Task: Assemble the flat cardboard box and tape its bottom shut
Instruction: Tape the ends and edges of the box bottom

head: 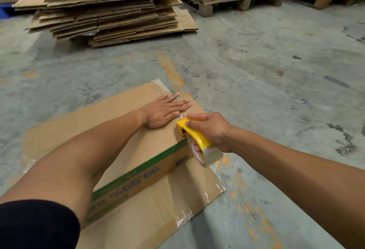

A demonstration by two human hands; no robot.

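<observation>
On the left, the cardboard box [118, 130] is seen standing on the concrete floor [256, 71], bottom up, on a flat cardboard sheet [158, 205]. The left hand [164, 110] is laid flat on the upturned bottom, fingers straight and together, the flaps being pressed down beside a strip of clear tape [183, 113]. Just to its right, the yellow tape dispenser [192, 133] is gripped by the right hand [211, 130], fingers curled round the handle, its nose set at the box's near-right edge. The taping step is judged to be in hand. A clean cut of the tape is called for next, then the loose end must be smoothed down the side wall. Far left, a stack of flattened cartons [110, 5] is waiting.
</observation>
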